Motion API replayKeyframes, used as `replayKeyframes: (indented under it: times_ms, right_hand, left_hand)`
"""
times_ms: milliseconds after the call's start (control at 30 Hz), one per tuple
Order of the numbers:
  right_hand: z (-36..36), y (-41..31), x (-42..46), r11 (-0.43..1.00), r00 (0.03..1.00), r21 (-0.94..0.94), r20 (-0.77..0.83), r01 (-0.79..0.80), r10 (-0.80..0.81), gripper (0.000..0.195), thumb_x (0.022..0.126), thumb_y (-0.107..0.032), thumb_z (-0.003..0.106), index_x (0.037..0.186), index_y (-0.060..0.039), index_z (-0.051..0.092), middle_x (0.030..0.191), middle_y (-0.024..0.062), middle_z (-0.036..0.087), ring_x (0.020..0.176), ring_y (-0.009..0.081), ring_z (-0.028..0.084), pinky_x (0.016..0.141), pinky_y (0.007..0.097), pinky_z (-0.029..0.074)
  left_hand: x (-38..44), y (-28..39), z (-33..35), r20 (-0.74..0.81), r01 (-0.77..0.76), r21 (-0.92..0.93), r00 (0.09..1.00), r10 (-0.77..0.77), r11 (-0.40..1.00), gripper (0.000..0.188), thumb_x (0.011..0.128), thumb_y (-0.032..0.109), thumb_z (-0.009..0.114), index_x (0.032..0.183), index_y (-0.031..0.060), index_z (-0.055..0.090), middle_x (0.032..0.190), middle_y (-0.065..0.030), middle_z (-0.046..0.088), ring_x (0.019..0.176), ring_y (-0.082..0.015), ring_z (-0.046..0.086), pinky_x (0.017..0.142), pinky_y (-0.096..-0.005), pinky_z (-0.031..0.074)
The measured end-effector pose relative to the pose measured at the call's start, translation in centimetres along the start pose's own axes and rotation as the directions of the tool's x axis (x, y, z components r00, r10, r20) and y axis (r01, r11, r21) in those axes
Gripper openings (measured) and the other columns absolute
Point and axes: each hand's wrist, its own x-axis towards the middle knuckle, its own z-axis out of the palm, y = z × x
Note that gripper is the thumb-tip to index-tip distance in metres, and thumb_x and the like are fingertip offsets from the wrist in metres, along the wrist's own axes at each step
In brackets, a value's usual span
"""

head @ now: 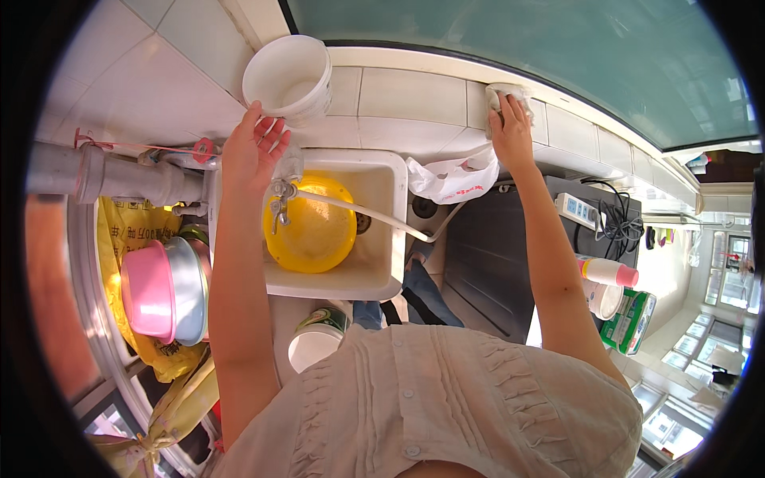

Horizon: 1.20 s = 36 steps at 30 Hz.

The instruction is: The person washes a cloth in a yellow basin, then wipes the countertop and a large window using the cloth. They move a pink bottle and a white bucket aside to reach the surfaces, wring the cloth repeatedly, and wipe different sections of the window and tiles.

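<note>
My right hand (512, 128) presses a light-coloured cloth (508, 92) flat on the white tiled ledge (412, 98) below the window. At the near rim of a white plastic bucket (287, 77) on the ledge's left end is my left hand (258, 143), palm turned up and fingers loosely bent; whether a fingertip touches the rim I cannot tell. The bucket looks empty inside. Below, a yellow plastic basin (314, 230) rests in the white sink (382, 263), under a metal tap (281, 206) partly hidden by my left forearm.
A white plastic bag (454, 176) hangs right of the sink, above a grey hose (370, 215). Further right stands a dark grey appliance (490, 257) bearing a power strip (577, 210) and coiled cables (621, 221). Pink and blue basins (146, 290) and a thick pipe (131, 173) are at left.
</note>
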Motion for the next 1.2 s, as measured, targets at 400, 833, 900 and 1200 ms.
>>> replayKeyframes:
  times_ms: [400,833,900,1200]
  right_hand:
    - [12.1,-16.4,2.0,0.955,0.981,0.223,-0.029,0.193,-0.192,0.027,0.093,-0.010,0.058,0.117,-0.0011,0.065,0.119,0.0161,0.066,0.115,0.0386,0.056,0.101,0.0456,0.043]
    - [21.7,-30.6,5.4,0.855,0.905,0.347,0.037,0.385,-0.423,0.024,0.089,-0.017,0.057,0.108,-0.0042,0.063,0.112,0.0090,0.065,0.108,0.0291,0.053,0.095,0.0429,0.040]
    - [21.1,-31.1,4.6,0.869,0.903,0.311,0.069,0.384,-0.423,0.027,0.090,-0.016,0.057,0.114,-0.0044,0.062,0.117,0.0085,0.064,0.112,0.0288,0.054,0.098,0.0421,0.041]
    - [14.6,-25.0,1.4,0.842,0.812,0.222,0.233,0.491,-0.535,0.040,0.087,-0.007,0.059,0.126,-0.0117,0.059,0.132,0.0038,0.058,0.127,0.0260,0.048,0.105,0.0392,0.040]
  left_hand:
    - [-10.1,0.0,-7.7,-0.073,-0.145,0.040,0.986,0.147,0.989,0.036,0.095,0.027,0.056,0.122,0.0023,0.054,0.122,-0.0120,0.061,0.115,-0.0260,0.059,0.100,-0.0481,0.048]
    - [-22.8,-2.0,-17.2,-0.397,-0.188,0.059,0.897,0.196,0.980,0.042,0.090,0.016,0.055,0.127,-0.0027,0.051,0.125,-0.0129,0.059,0.115,-0.0228,0.059,0.100,-0.0391,0.049]
    - [-23.0,-2.3,-17.4,-0.350,-0.180,0.042,0.918,0.183,0.983,0.043,0.090,0.017,0.056,0.128,-0.0024,0.051,0.126,-0.0125,0.058,0.115,-0.0225,0.059,0.100,-0.0390,0.049]
    - [-22.6,-2.4,-16.4,-0.268,-0.178,-0.005,0.948,0.170,0.984,0.050,0.093,0.021,0.054,0.137,-0.0015,0.045,0.132,-0.0130,0.055,0.121,-0.0249,0.055,0.104,-0.0422,0.045]
